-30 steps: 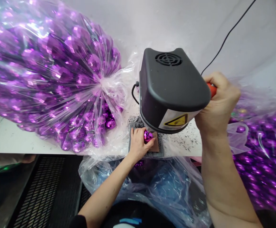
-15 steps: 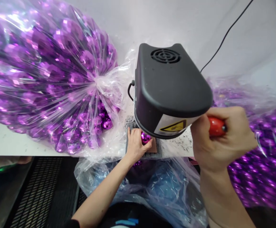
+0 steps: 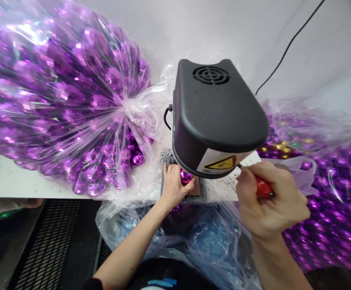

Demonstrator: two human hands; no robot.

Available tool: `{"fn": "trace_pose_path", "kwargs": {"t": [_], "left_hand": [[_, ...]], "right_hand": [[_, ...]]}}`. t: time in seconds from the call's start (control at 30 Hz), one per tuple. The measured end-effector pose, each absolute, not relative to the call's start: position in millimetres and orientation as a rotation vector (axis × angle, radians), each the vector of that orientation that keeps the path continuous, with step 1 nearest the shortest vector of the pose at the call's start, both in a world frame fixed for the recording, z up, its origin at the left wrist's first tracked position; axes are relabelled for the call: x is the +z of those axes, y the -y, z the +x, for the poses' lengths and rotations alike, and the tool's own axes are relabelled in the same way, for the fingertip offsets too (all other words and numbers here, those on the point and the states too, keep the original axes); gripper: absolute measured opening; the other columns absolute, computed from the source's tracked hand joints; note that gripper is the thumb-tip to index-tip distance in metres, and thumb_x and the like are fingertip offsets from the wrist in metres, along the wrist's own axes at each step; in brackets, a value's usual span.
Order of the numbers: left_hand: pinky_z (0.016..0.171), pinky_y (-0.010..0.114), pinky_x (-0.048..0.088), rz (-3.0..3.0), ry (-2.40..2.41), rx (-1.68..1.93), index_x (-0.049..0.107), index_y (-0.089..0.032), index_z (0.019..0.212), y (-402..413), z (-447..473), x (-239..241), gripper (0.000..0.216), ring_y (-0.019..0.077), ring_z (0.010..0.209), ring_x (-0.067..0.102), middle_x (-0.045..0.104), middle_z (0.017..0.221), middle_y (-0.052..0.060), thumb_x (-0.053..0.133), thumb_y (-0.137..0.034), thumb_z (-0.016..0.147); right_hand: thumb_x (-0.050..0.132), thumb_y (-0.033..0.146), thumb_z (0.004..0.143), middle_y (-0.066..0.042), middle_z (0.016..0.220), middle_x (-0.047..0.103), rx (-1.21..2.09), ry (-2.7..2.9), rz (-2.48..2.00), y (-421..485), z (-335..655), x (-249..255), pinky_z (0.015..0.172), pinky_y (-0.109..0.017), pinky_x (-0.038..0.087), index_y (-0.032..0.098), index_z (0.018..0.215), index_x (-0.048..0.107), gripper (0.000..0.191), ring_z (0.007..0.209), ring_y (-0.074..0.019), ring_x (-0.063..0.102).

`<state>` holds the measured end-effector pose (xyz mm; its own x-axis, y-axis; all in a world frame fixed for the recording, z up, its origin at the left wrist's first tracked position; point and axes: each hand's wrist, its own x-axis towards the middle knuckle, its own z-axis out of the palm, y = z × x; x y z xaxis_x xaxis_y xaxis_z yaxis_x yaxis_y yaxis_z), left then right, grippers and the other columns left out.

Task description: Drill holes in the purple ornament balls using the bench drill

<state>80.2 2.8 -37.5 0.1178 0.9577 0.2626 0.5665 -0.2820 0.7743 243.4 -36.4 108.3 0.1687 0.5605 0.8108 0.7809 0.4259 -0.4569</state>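
My left hand (image 3: 174, 186) is closed around a shiny purple mirror-faceted ball (image 3: 186, 176), keeping it on the grey base (image 3: 202, 189) beneath a black press machine (image 3: 220, 108). The machine's housing hides the top of the ball and whatever part lies above it. My right hand (image 3: 273, 199) wraps around the red knob (image 3: 263, 188) of the machine's lever, to the right of the housing. A yellow warning label (image 3: 222, 162) faces me on the front of the machine.
A big clear bag of purple faceted balls (image 3: 57, 92) lies at left on the white table (image 3: 51, 181). More purple balls (image 3: 338, 213) fill bags at right, with some gold ones behind. An open plastic bag (image 3: 220, 237) hangs at the table's front edge. A black cable (image 3: 290, 42) runs behind.
My right hand has brought the red lever knob downward and slightly left, uncovering more of the bags at right. My left hand and the ball keep their place on the base.
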Motion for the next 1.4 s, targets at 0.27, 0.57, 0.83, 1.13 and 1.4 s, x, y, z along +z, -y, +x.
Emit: {"fn": "trace_pose_path", "kwargs": {"t": [0.27,0.57,0.83,1.13,1.4], "left_hand": [[0.118,0.059,0.025,2.033,-1.541,1.021,0.06,-0.022,0.093,-1,81,-38,0.017,0.0283,0.103,0.058,0.062,0.093,0.005,0.067,-0.033,0.083],[0.119,0.06,0.024,2.097,-1.576,1.048,0.059,-0.022,0.093,-2,82,-42,0.019,0.0278,0.103,0.059,0.062,0.092,0.005,0.069,-0.032,0.081],[0.121,0.058,0.023,2.111,-1.58,1.024,0.06,-0.022,0.095,-1,82,-43,0.02,0.0277,0.103,0.059,0.062,0.092,0.005,0.068,-0.035,0.081],[0.116,0.057,0.03,2.092,-1.589,0.98,0.062,-0.021,0.103,-1,81,-42,0.028,0.0297,0.111,0.057,0.064,0.103,0.008,0.067,-0.037,0.081],[0.122,0.058,0.018,2.097,-1.589,0.948,0.062,-0.022,0.106,0,79,-42,0.03,0.0293,0.113,0.055,0.064,0.107,0.008,0.067,-0.039,0.082]], "right_hand": [[0.063,0.012,0.081,0.001,0.075,0.058,-0.376,1.561,-1.217,40,241,98,0.059,-0.022,0.041,0.018,0.094,0.062,0.015,0.064,-0.0052,0.052],[0.064,0.015,0.082,0.001,0.072,0.056,-0.415,1.669,-1.147,36,253,87,0.055,-0.018,0.038,0.014,0.096,0.063,0.014,0.062,-0.0034,0.049],[0.06,0.019,0.085,0.001,0.069,0.054,-0.404,1.706,-1.178,38,255,83,0.053,-0.019,0.037,0.015,0.094,0.061,0.009,0.061,-0.0043,0.049],[0.053,0.015,0.086,0.0,0.068,0.052,-0.438,1.849,-1.173,35,259,82,0.054,-0.02,0.039,0.015,0.088,0.059,0.006,0.064,-0.0062,0.052],[0.055,0.011,0.084,0.0,0.071,0.052,-0.479,1.832,-1.106,33,256,72,0.057,-0.02,0.04,0.014,0.09,0.057,0.007,0.069,-0.0074,0.051]]}}
